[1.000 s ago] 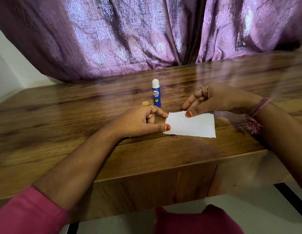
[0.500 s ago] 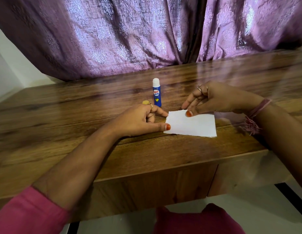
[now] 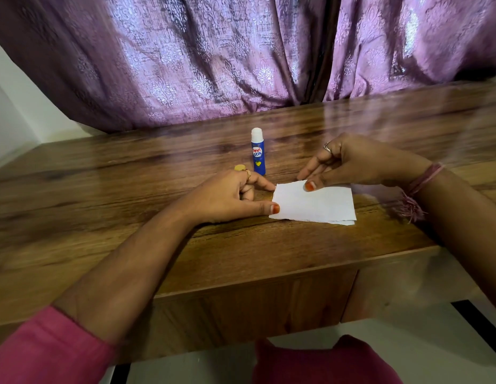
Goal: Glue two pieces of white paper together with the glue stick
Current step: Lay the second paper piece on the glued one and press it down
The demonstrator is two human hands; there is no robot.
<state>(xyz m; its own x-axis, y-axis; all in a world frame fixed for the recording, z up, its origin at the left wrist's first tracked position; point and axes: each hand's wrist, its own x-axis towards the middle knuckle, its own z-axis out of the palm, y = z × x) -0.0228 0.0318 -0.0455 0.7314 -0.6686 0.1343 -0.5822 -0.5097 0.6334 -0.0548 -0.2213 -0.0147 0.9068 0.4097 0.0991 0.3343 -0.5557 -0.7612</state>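
Two white paper pieces [image 3: 316, 204] lie stacked on the wooden table [image 3: 108, 217], their near edges slightly offset. My left hand [image 3: 227, 195] rests at the stack's left edge, its thumb tip touching the near left corner and its index tip the far left corner. My right hand [image 3: 352, 163] reaches in from the right and presses its thumb on the stack's far edge, the other fingers stretched out just beyond the paper. The blue glue stick [image 3: 258, 152] stands upright behind the paper, its white top bare. Its yellow cap [image 3: 239, 167] lies behind my left hand.
A purple curtain [image 3: 241, 56] hangs along the table's far edge. The table's front edge [image 3: 269, 275] runs just below the paper, with a drawer front under it. A white wall [image 3: 8, 112] is at the far left.
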